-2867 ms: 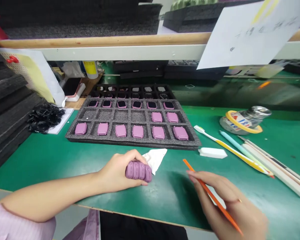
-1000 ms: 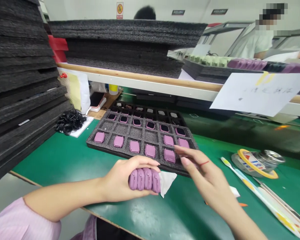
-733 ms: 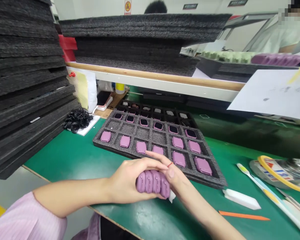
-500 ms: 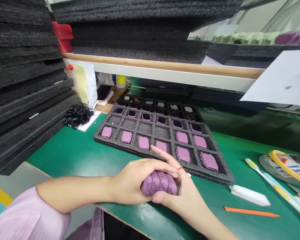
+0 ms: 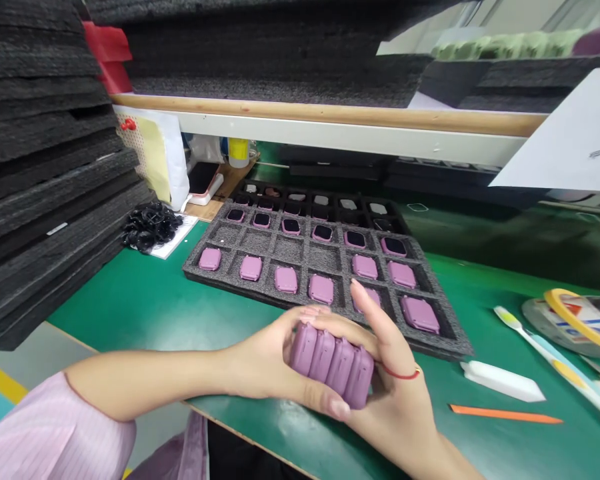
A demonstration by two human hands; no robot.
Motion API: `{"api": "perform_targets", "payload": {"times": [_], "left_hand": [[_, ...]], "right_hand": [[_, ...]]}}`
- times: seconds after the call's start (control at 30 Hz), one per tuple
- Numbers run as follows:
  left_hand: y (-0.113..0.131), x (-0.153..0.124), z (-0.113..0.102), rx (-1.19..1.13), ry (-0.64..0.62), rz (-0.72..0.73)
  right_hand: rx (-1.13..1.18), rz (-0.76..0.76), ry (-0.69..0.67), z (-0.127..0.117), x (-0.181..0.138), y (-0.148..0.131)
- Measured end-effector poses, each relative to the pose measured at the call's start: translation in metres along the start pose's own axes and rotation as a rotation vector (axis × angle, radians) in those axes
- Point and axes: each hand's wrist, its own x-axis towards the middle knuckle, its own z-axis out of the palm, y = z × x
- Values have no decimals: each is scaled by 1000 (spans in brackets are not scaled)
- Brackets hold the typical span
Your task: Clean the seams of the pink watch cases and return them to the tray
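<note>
Several purple smartwatch cases (image 5: 333, 363) stand side by side in a row between my two hands, above the front of the bench. My left hand (image 5: 275, 367) grips the row from the left, its thumb along the near side and its fingertips at the far side. From the right, my right hand (image 5: 400, 393) wraps round the other end, with one finger raised. Just beyond my hands lies a grey foam tray (image 5: 245, 288). Purple watch cases lie face down in its nearer pockets, such as one case (image 5: 321, 289); dark-screened watches (image 5: 323, 233) sit in a row behind.
Tall stacks of black foam trays (image 5: 40, 167) rise at left. A shelf edge (image 5: 305, 120) crosses above the tray. Black rings (image 5: 153, 225) lie heaped at left. On the right are a white block (image 5: 503, 381), an orange stick (image 5: 505, 415), a toothbrush (image 5: 555, 370) and a tape roll (image 5: 575, 327).
The row of watch cases has been turned in my hands, so their side edges show more. My left thumb now lies across the near side, and my right hand has shifted right with a finger raised.
</note>
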Motion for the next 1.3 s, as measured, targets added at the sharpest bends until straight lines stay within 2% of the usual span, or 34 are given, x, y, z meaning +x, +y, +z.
{"api": "perform_targets", "payload": {"times": [0.07, 0.33, 0.53, 0.63, 0.73, 0.83, 0.9, 1.0, 1.07, 1.17, 1.23, 1.3], "left_hand": [[4, 3, 0, -62, -37, -30], [2, 1, 0, -114, -5, -83], [-5, 5, 4, -141, 99, 7], [-6, 1, 5, -39, 177, 14], [-5, -5, 4, 160, 259, 89], [-4, -8, 2, 273, 243, 185], [-5, -8, 2, 295, 220, 235], [-5, -8, 2, 303, 209, 246], [-5, -6, 3, 223, 234, 165], [-5, -2, 2, -201, 203, -54], [-7, 2, 0, -507, 124, -176], [-10, 5, -2, -672, 79, -237]], "right_hand": [[-7, -43, -39, -1, 0, 1], [17, -45, -78, 1, -2, 7], [-142, -156, -186, 5, -2, 4], [-137, -165, -231, -2, -3, 1], [39, -50, -88, -12, -1, 3], [174, 118, 182, -19, 4, 9], [208, 197, 300, -22, 9, 12], [157, 178, 288, -28, 15, 13], [89, 80, 156, -32, 16, 11], [-12, -63, -92, -33, 13, 9], [-57, -106, -169, -30, 10, 8], [-75, -112, -183, -27, 10, 7]]}}
